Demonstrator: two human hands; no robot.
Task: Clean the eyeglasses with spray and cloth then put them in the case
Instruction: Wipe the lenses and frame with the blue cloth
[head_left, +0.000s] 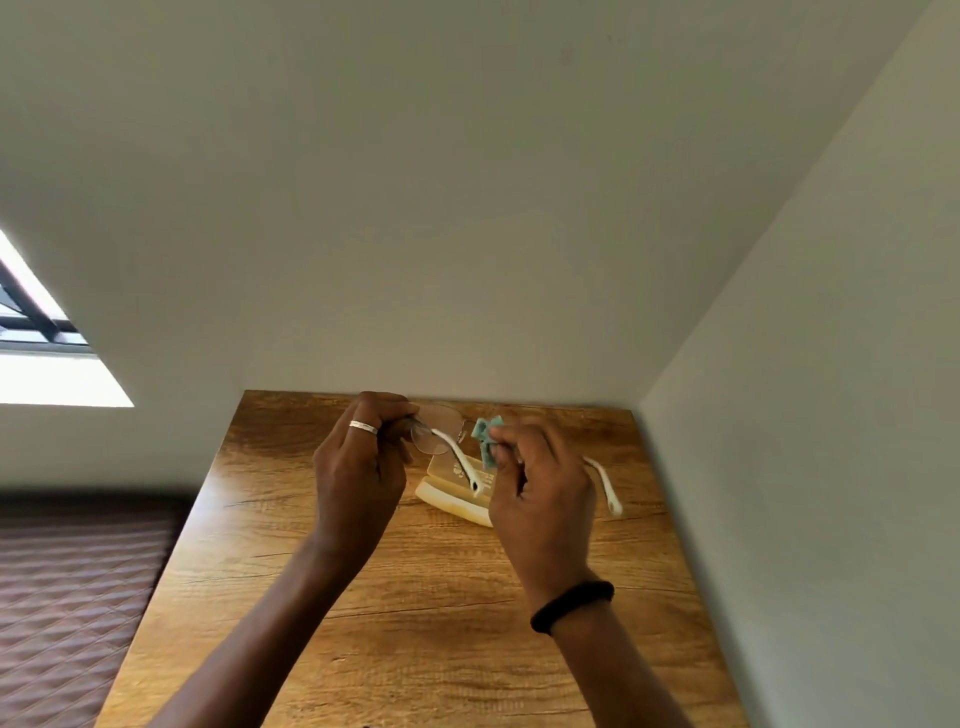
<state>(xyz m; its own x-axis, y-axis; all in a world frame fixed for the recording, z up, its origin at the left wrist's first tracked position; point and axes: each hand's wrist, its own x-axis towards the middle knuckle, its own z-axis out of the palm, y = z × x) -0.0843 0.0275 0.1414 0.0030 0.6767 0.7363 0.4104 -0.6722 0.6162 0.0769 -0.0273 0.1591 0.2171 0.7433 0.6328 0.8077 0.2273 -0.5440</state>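
The left hand (358, 467) is raised above the wooden surface (415, 623) with its fingers curled round one end of the eyeglasses (441, 434), gripping the frame by its left edge. A plain silver ring (363, 427) sits on one finger.

The eyeglasses are held in the air between the two hands, near the far edge of the surface and clear of it. They have a thin metal rim, clear rounded lenses and slim arms that end in smooth white curved tips. Both arms are unfolded and point toward the person.

The right hand (540, 499) pinches a small teal cloth (485, 439), soft and crumpled into folds, against the other lens. The fingers and cloth cover that lens, so how they lie on it cannot be told. A black band (571, 605), matte and rounded, circles the right wrist.

The case (452, 499) lies flat on the surface below the eyeglasses. It is cream-coloured with a rounded edge, and its upper part is glossy and amber-tinted with a small pale print. The right hand hides part of it, and whether it is open cannot be told.

The surface is warm brown with dark, streaky grain and fits into a corner of smooth pale wall (467, 208). A bright window (52, 374) with a dark frame shows at the left. Below it lies a quilted brown fabric (67, 597) stitched in diamonds.
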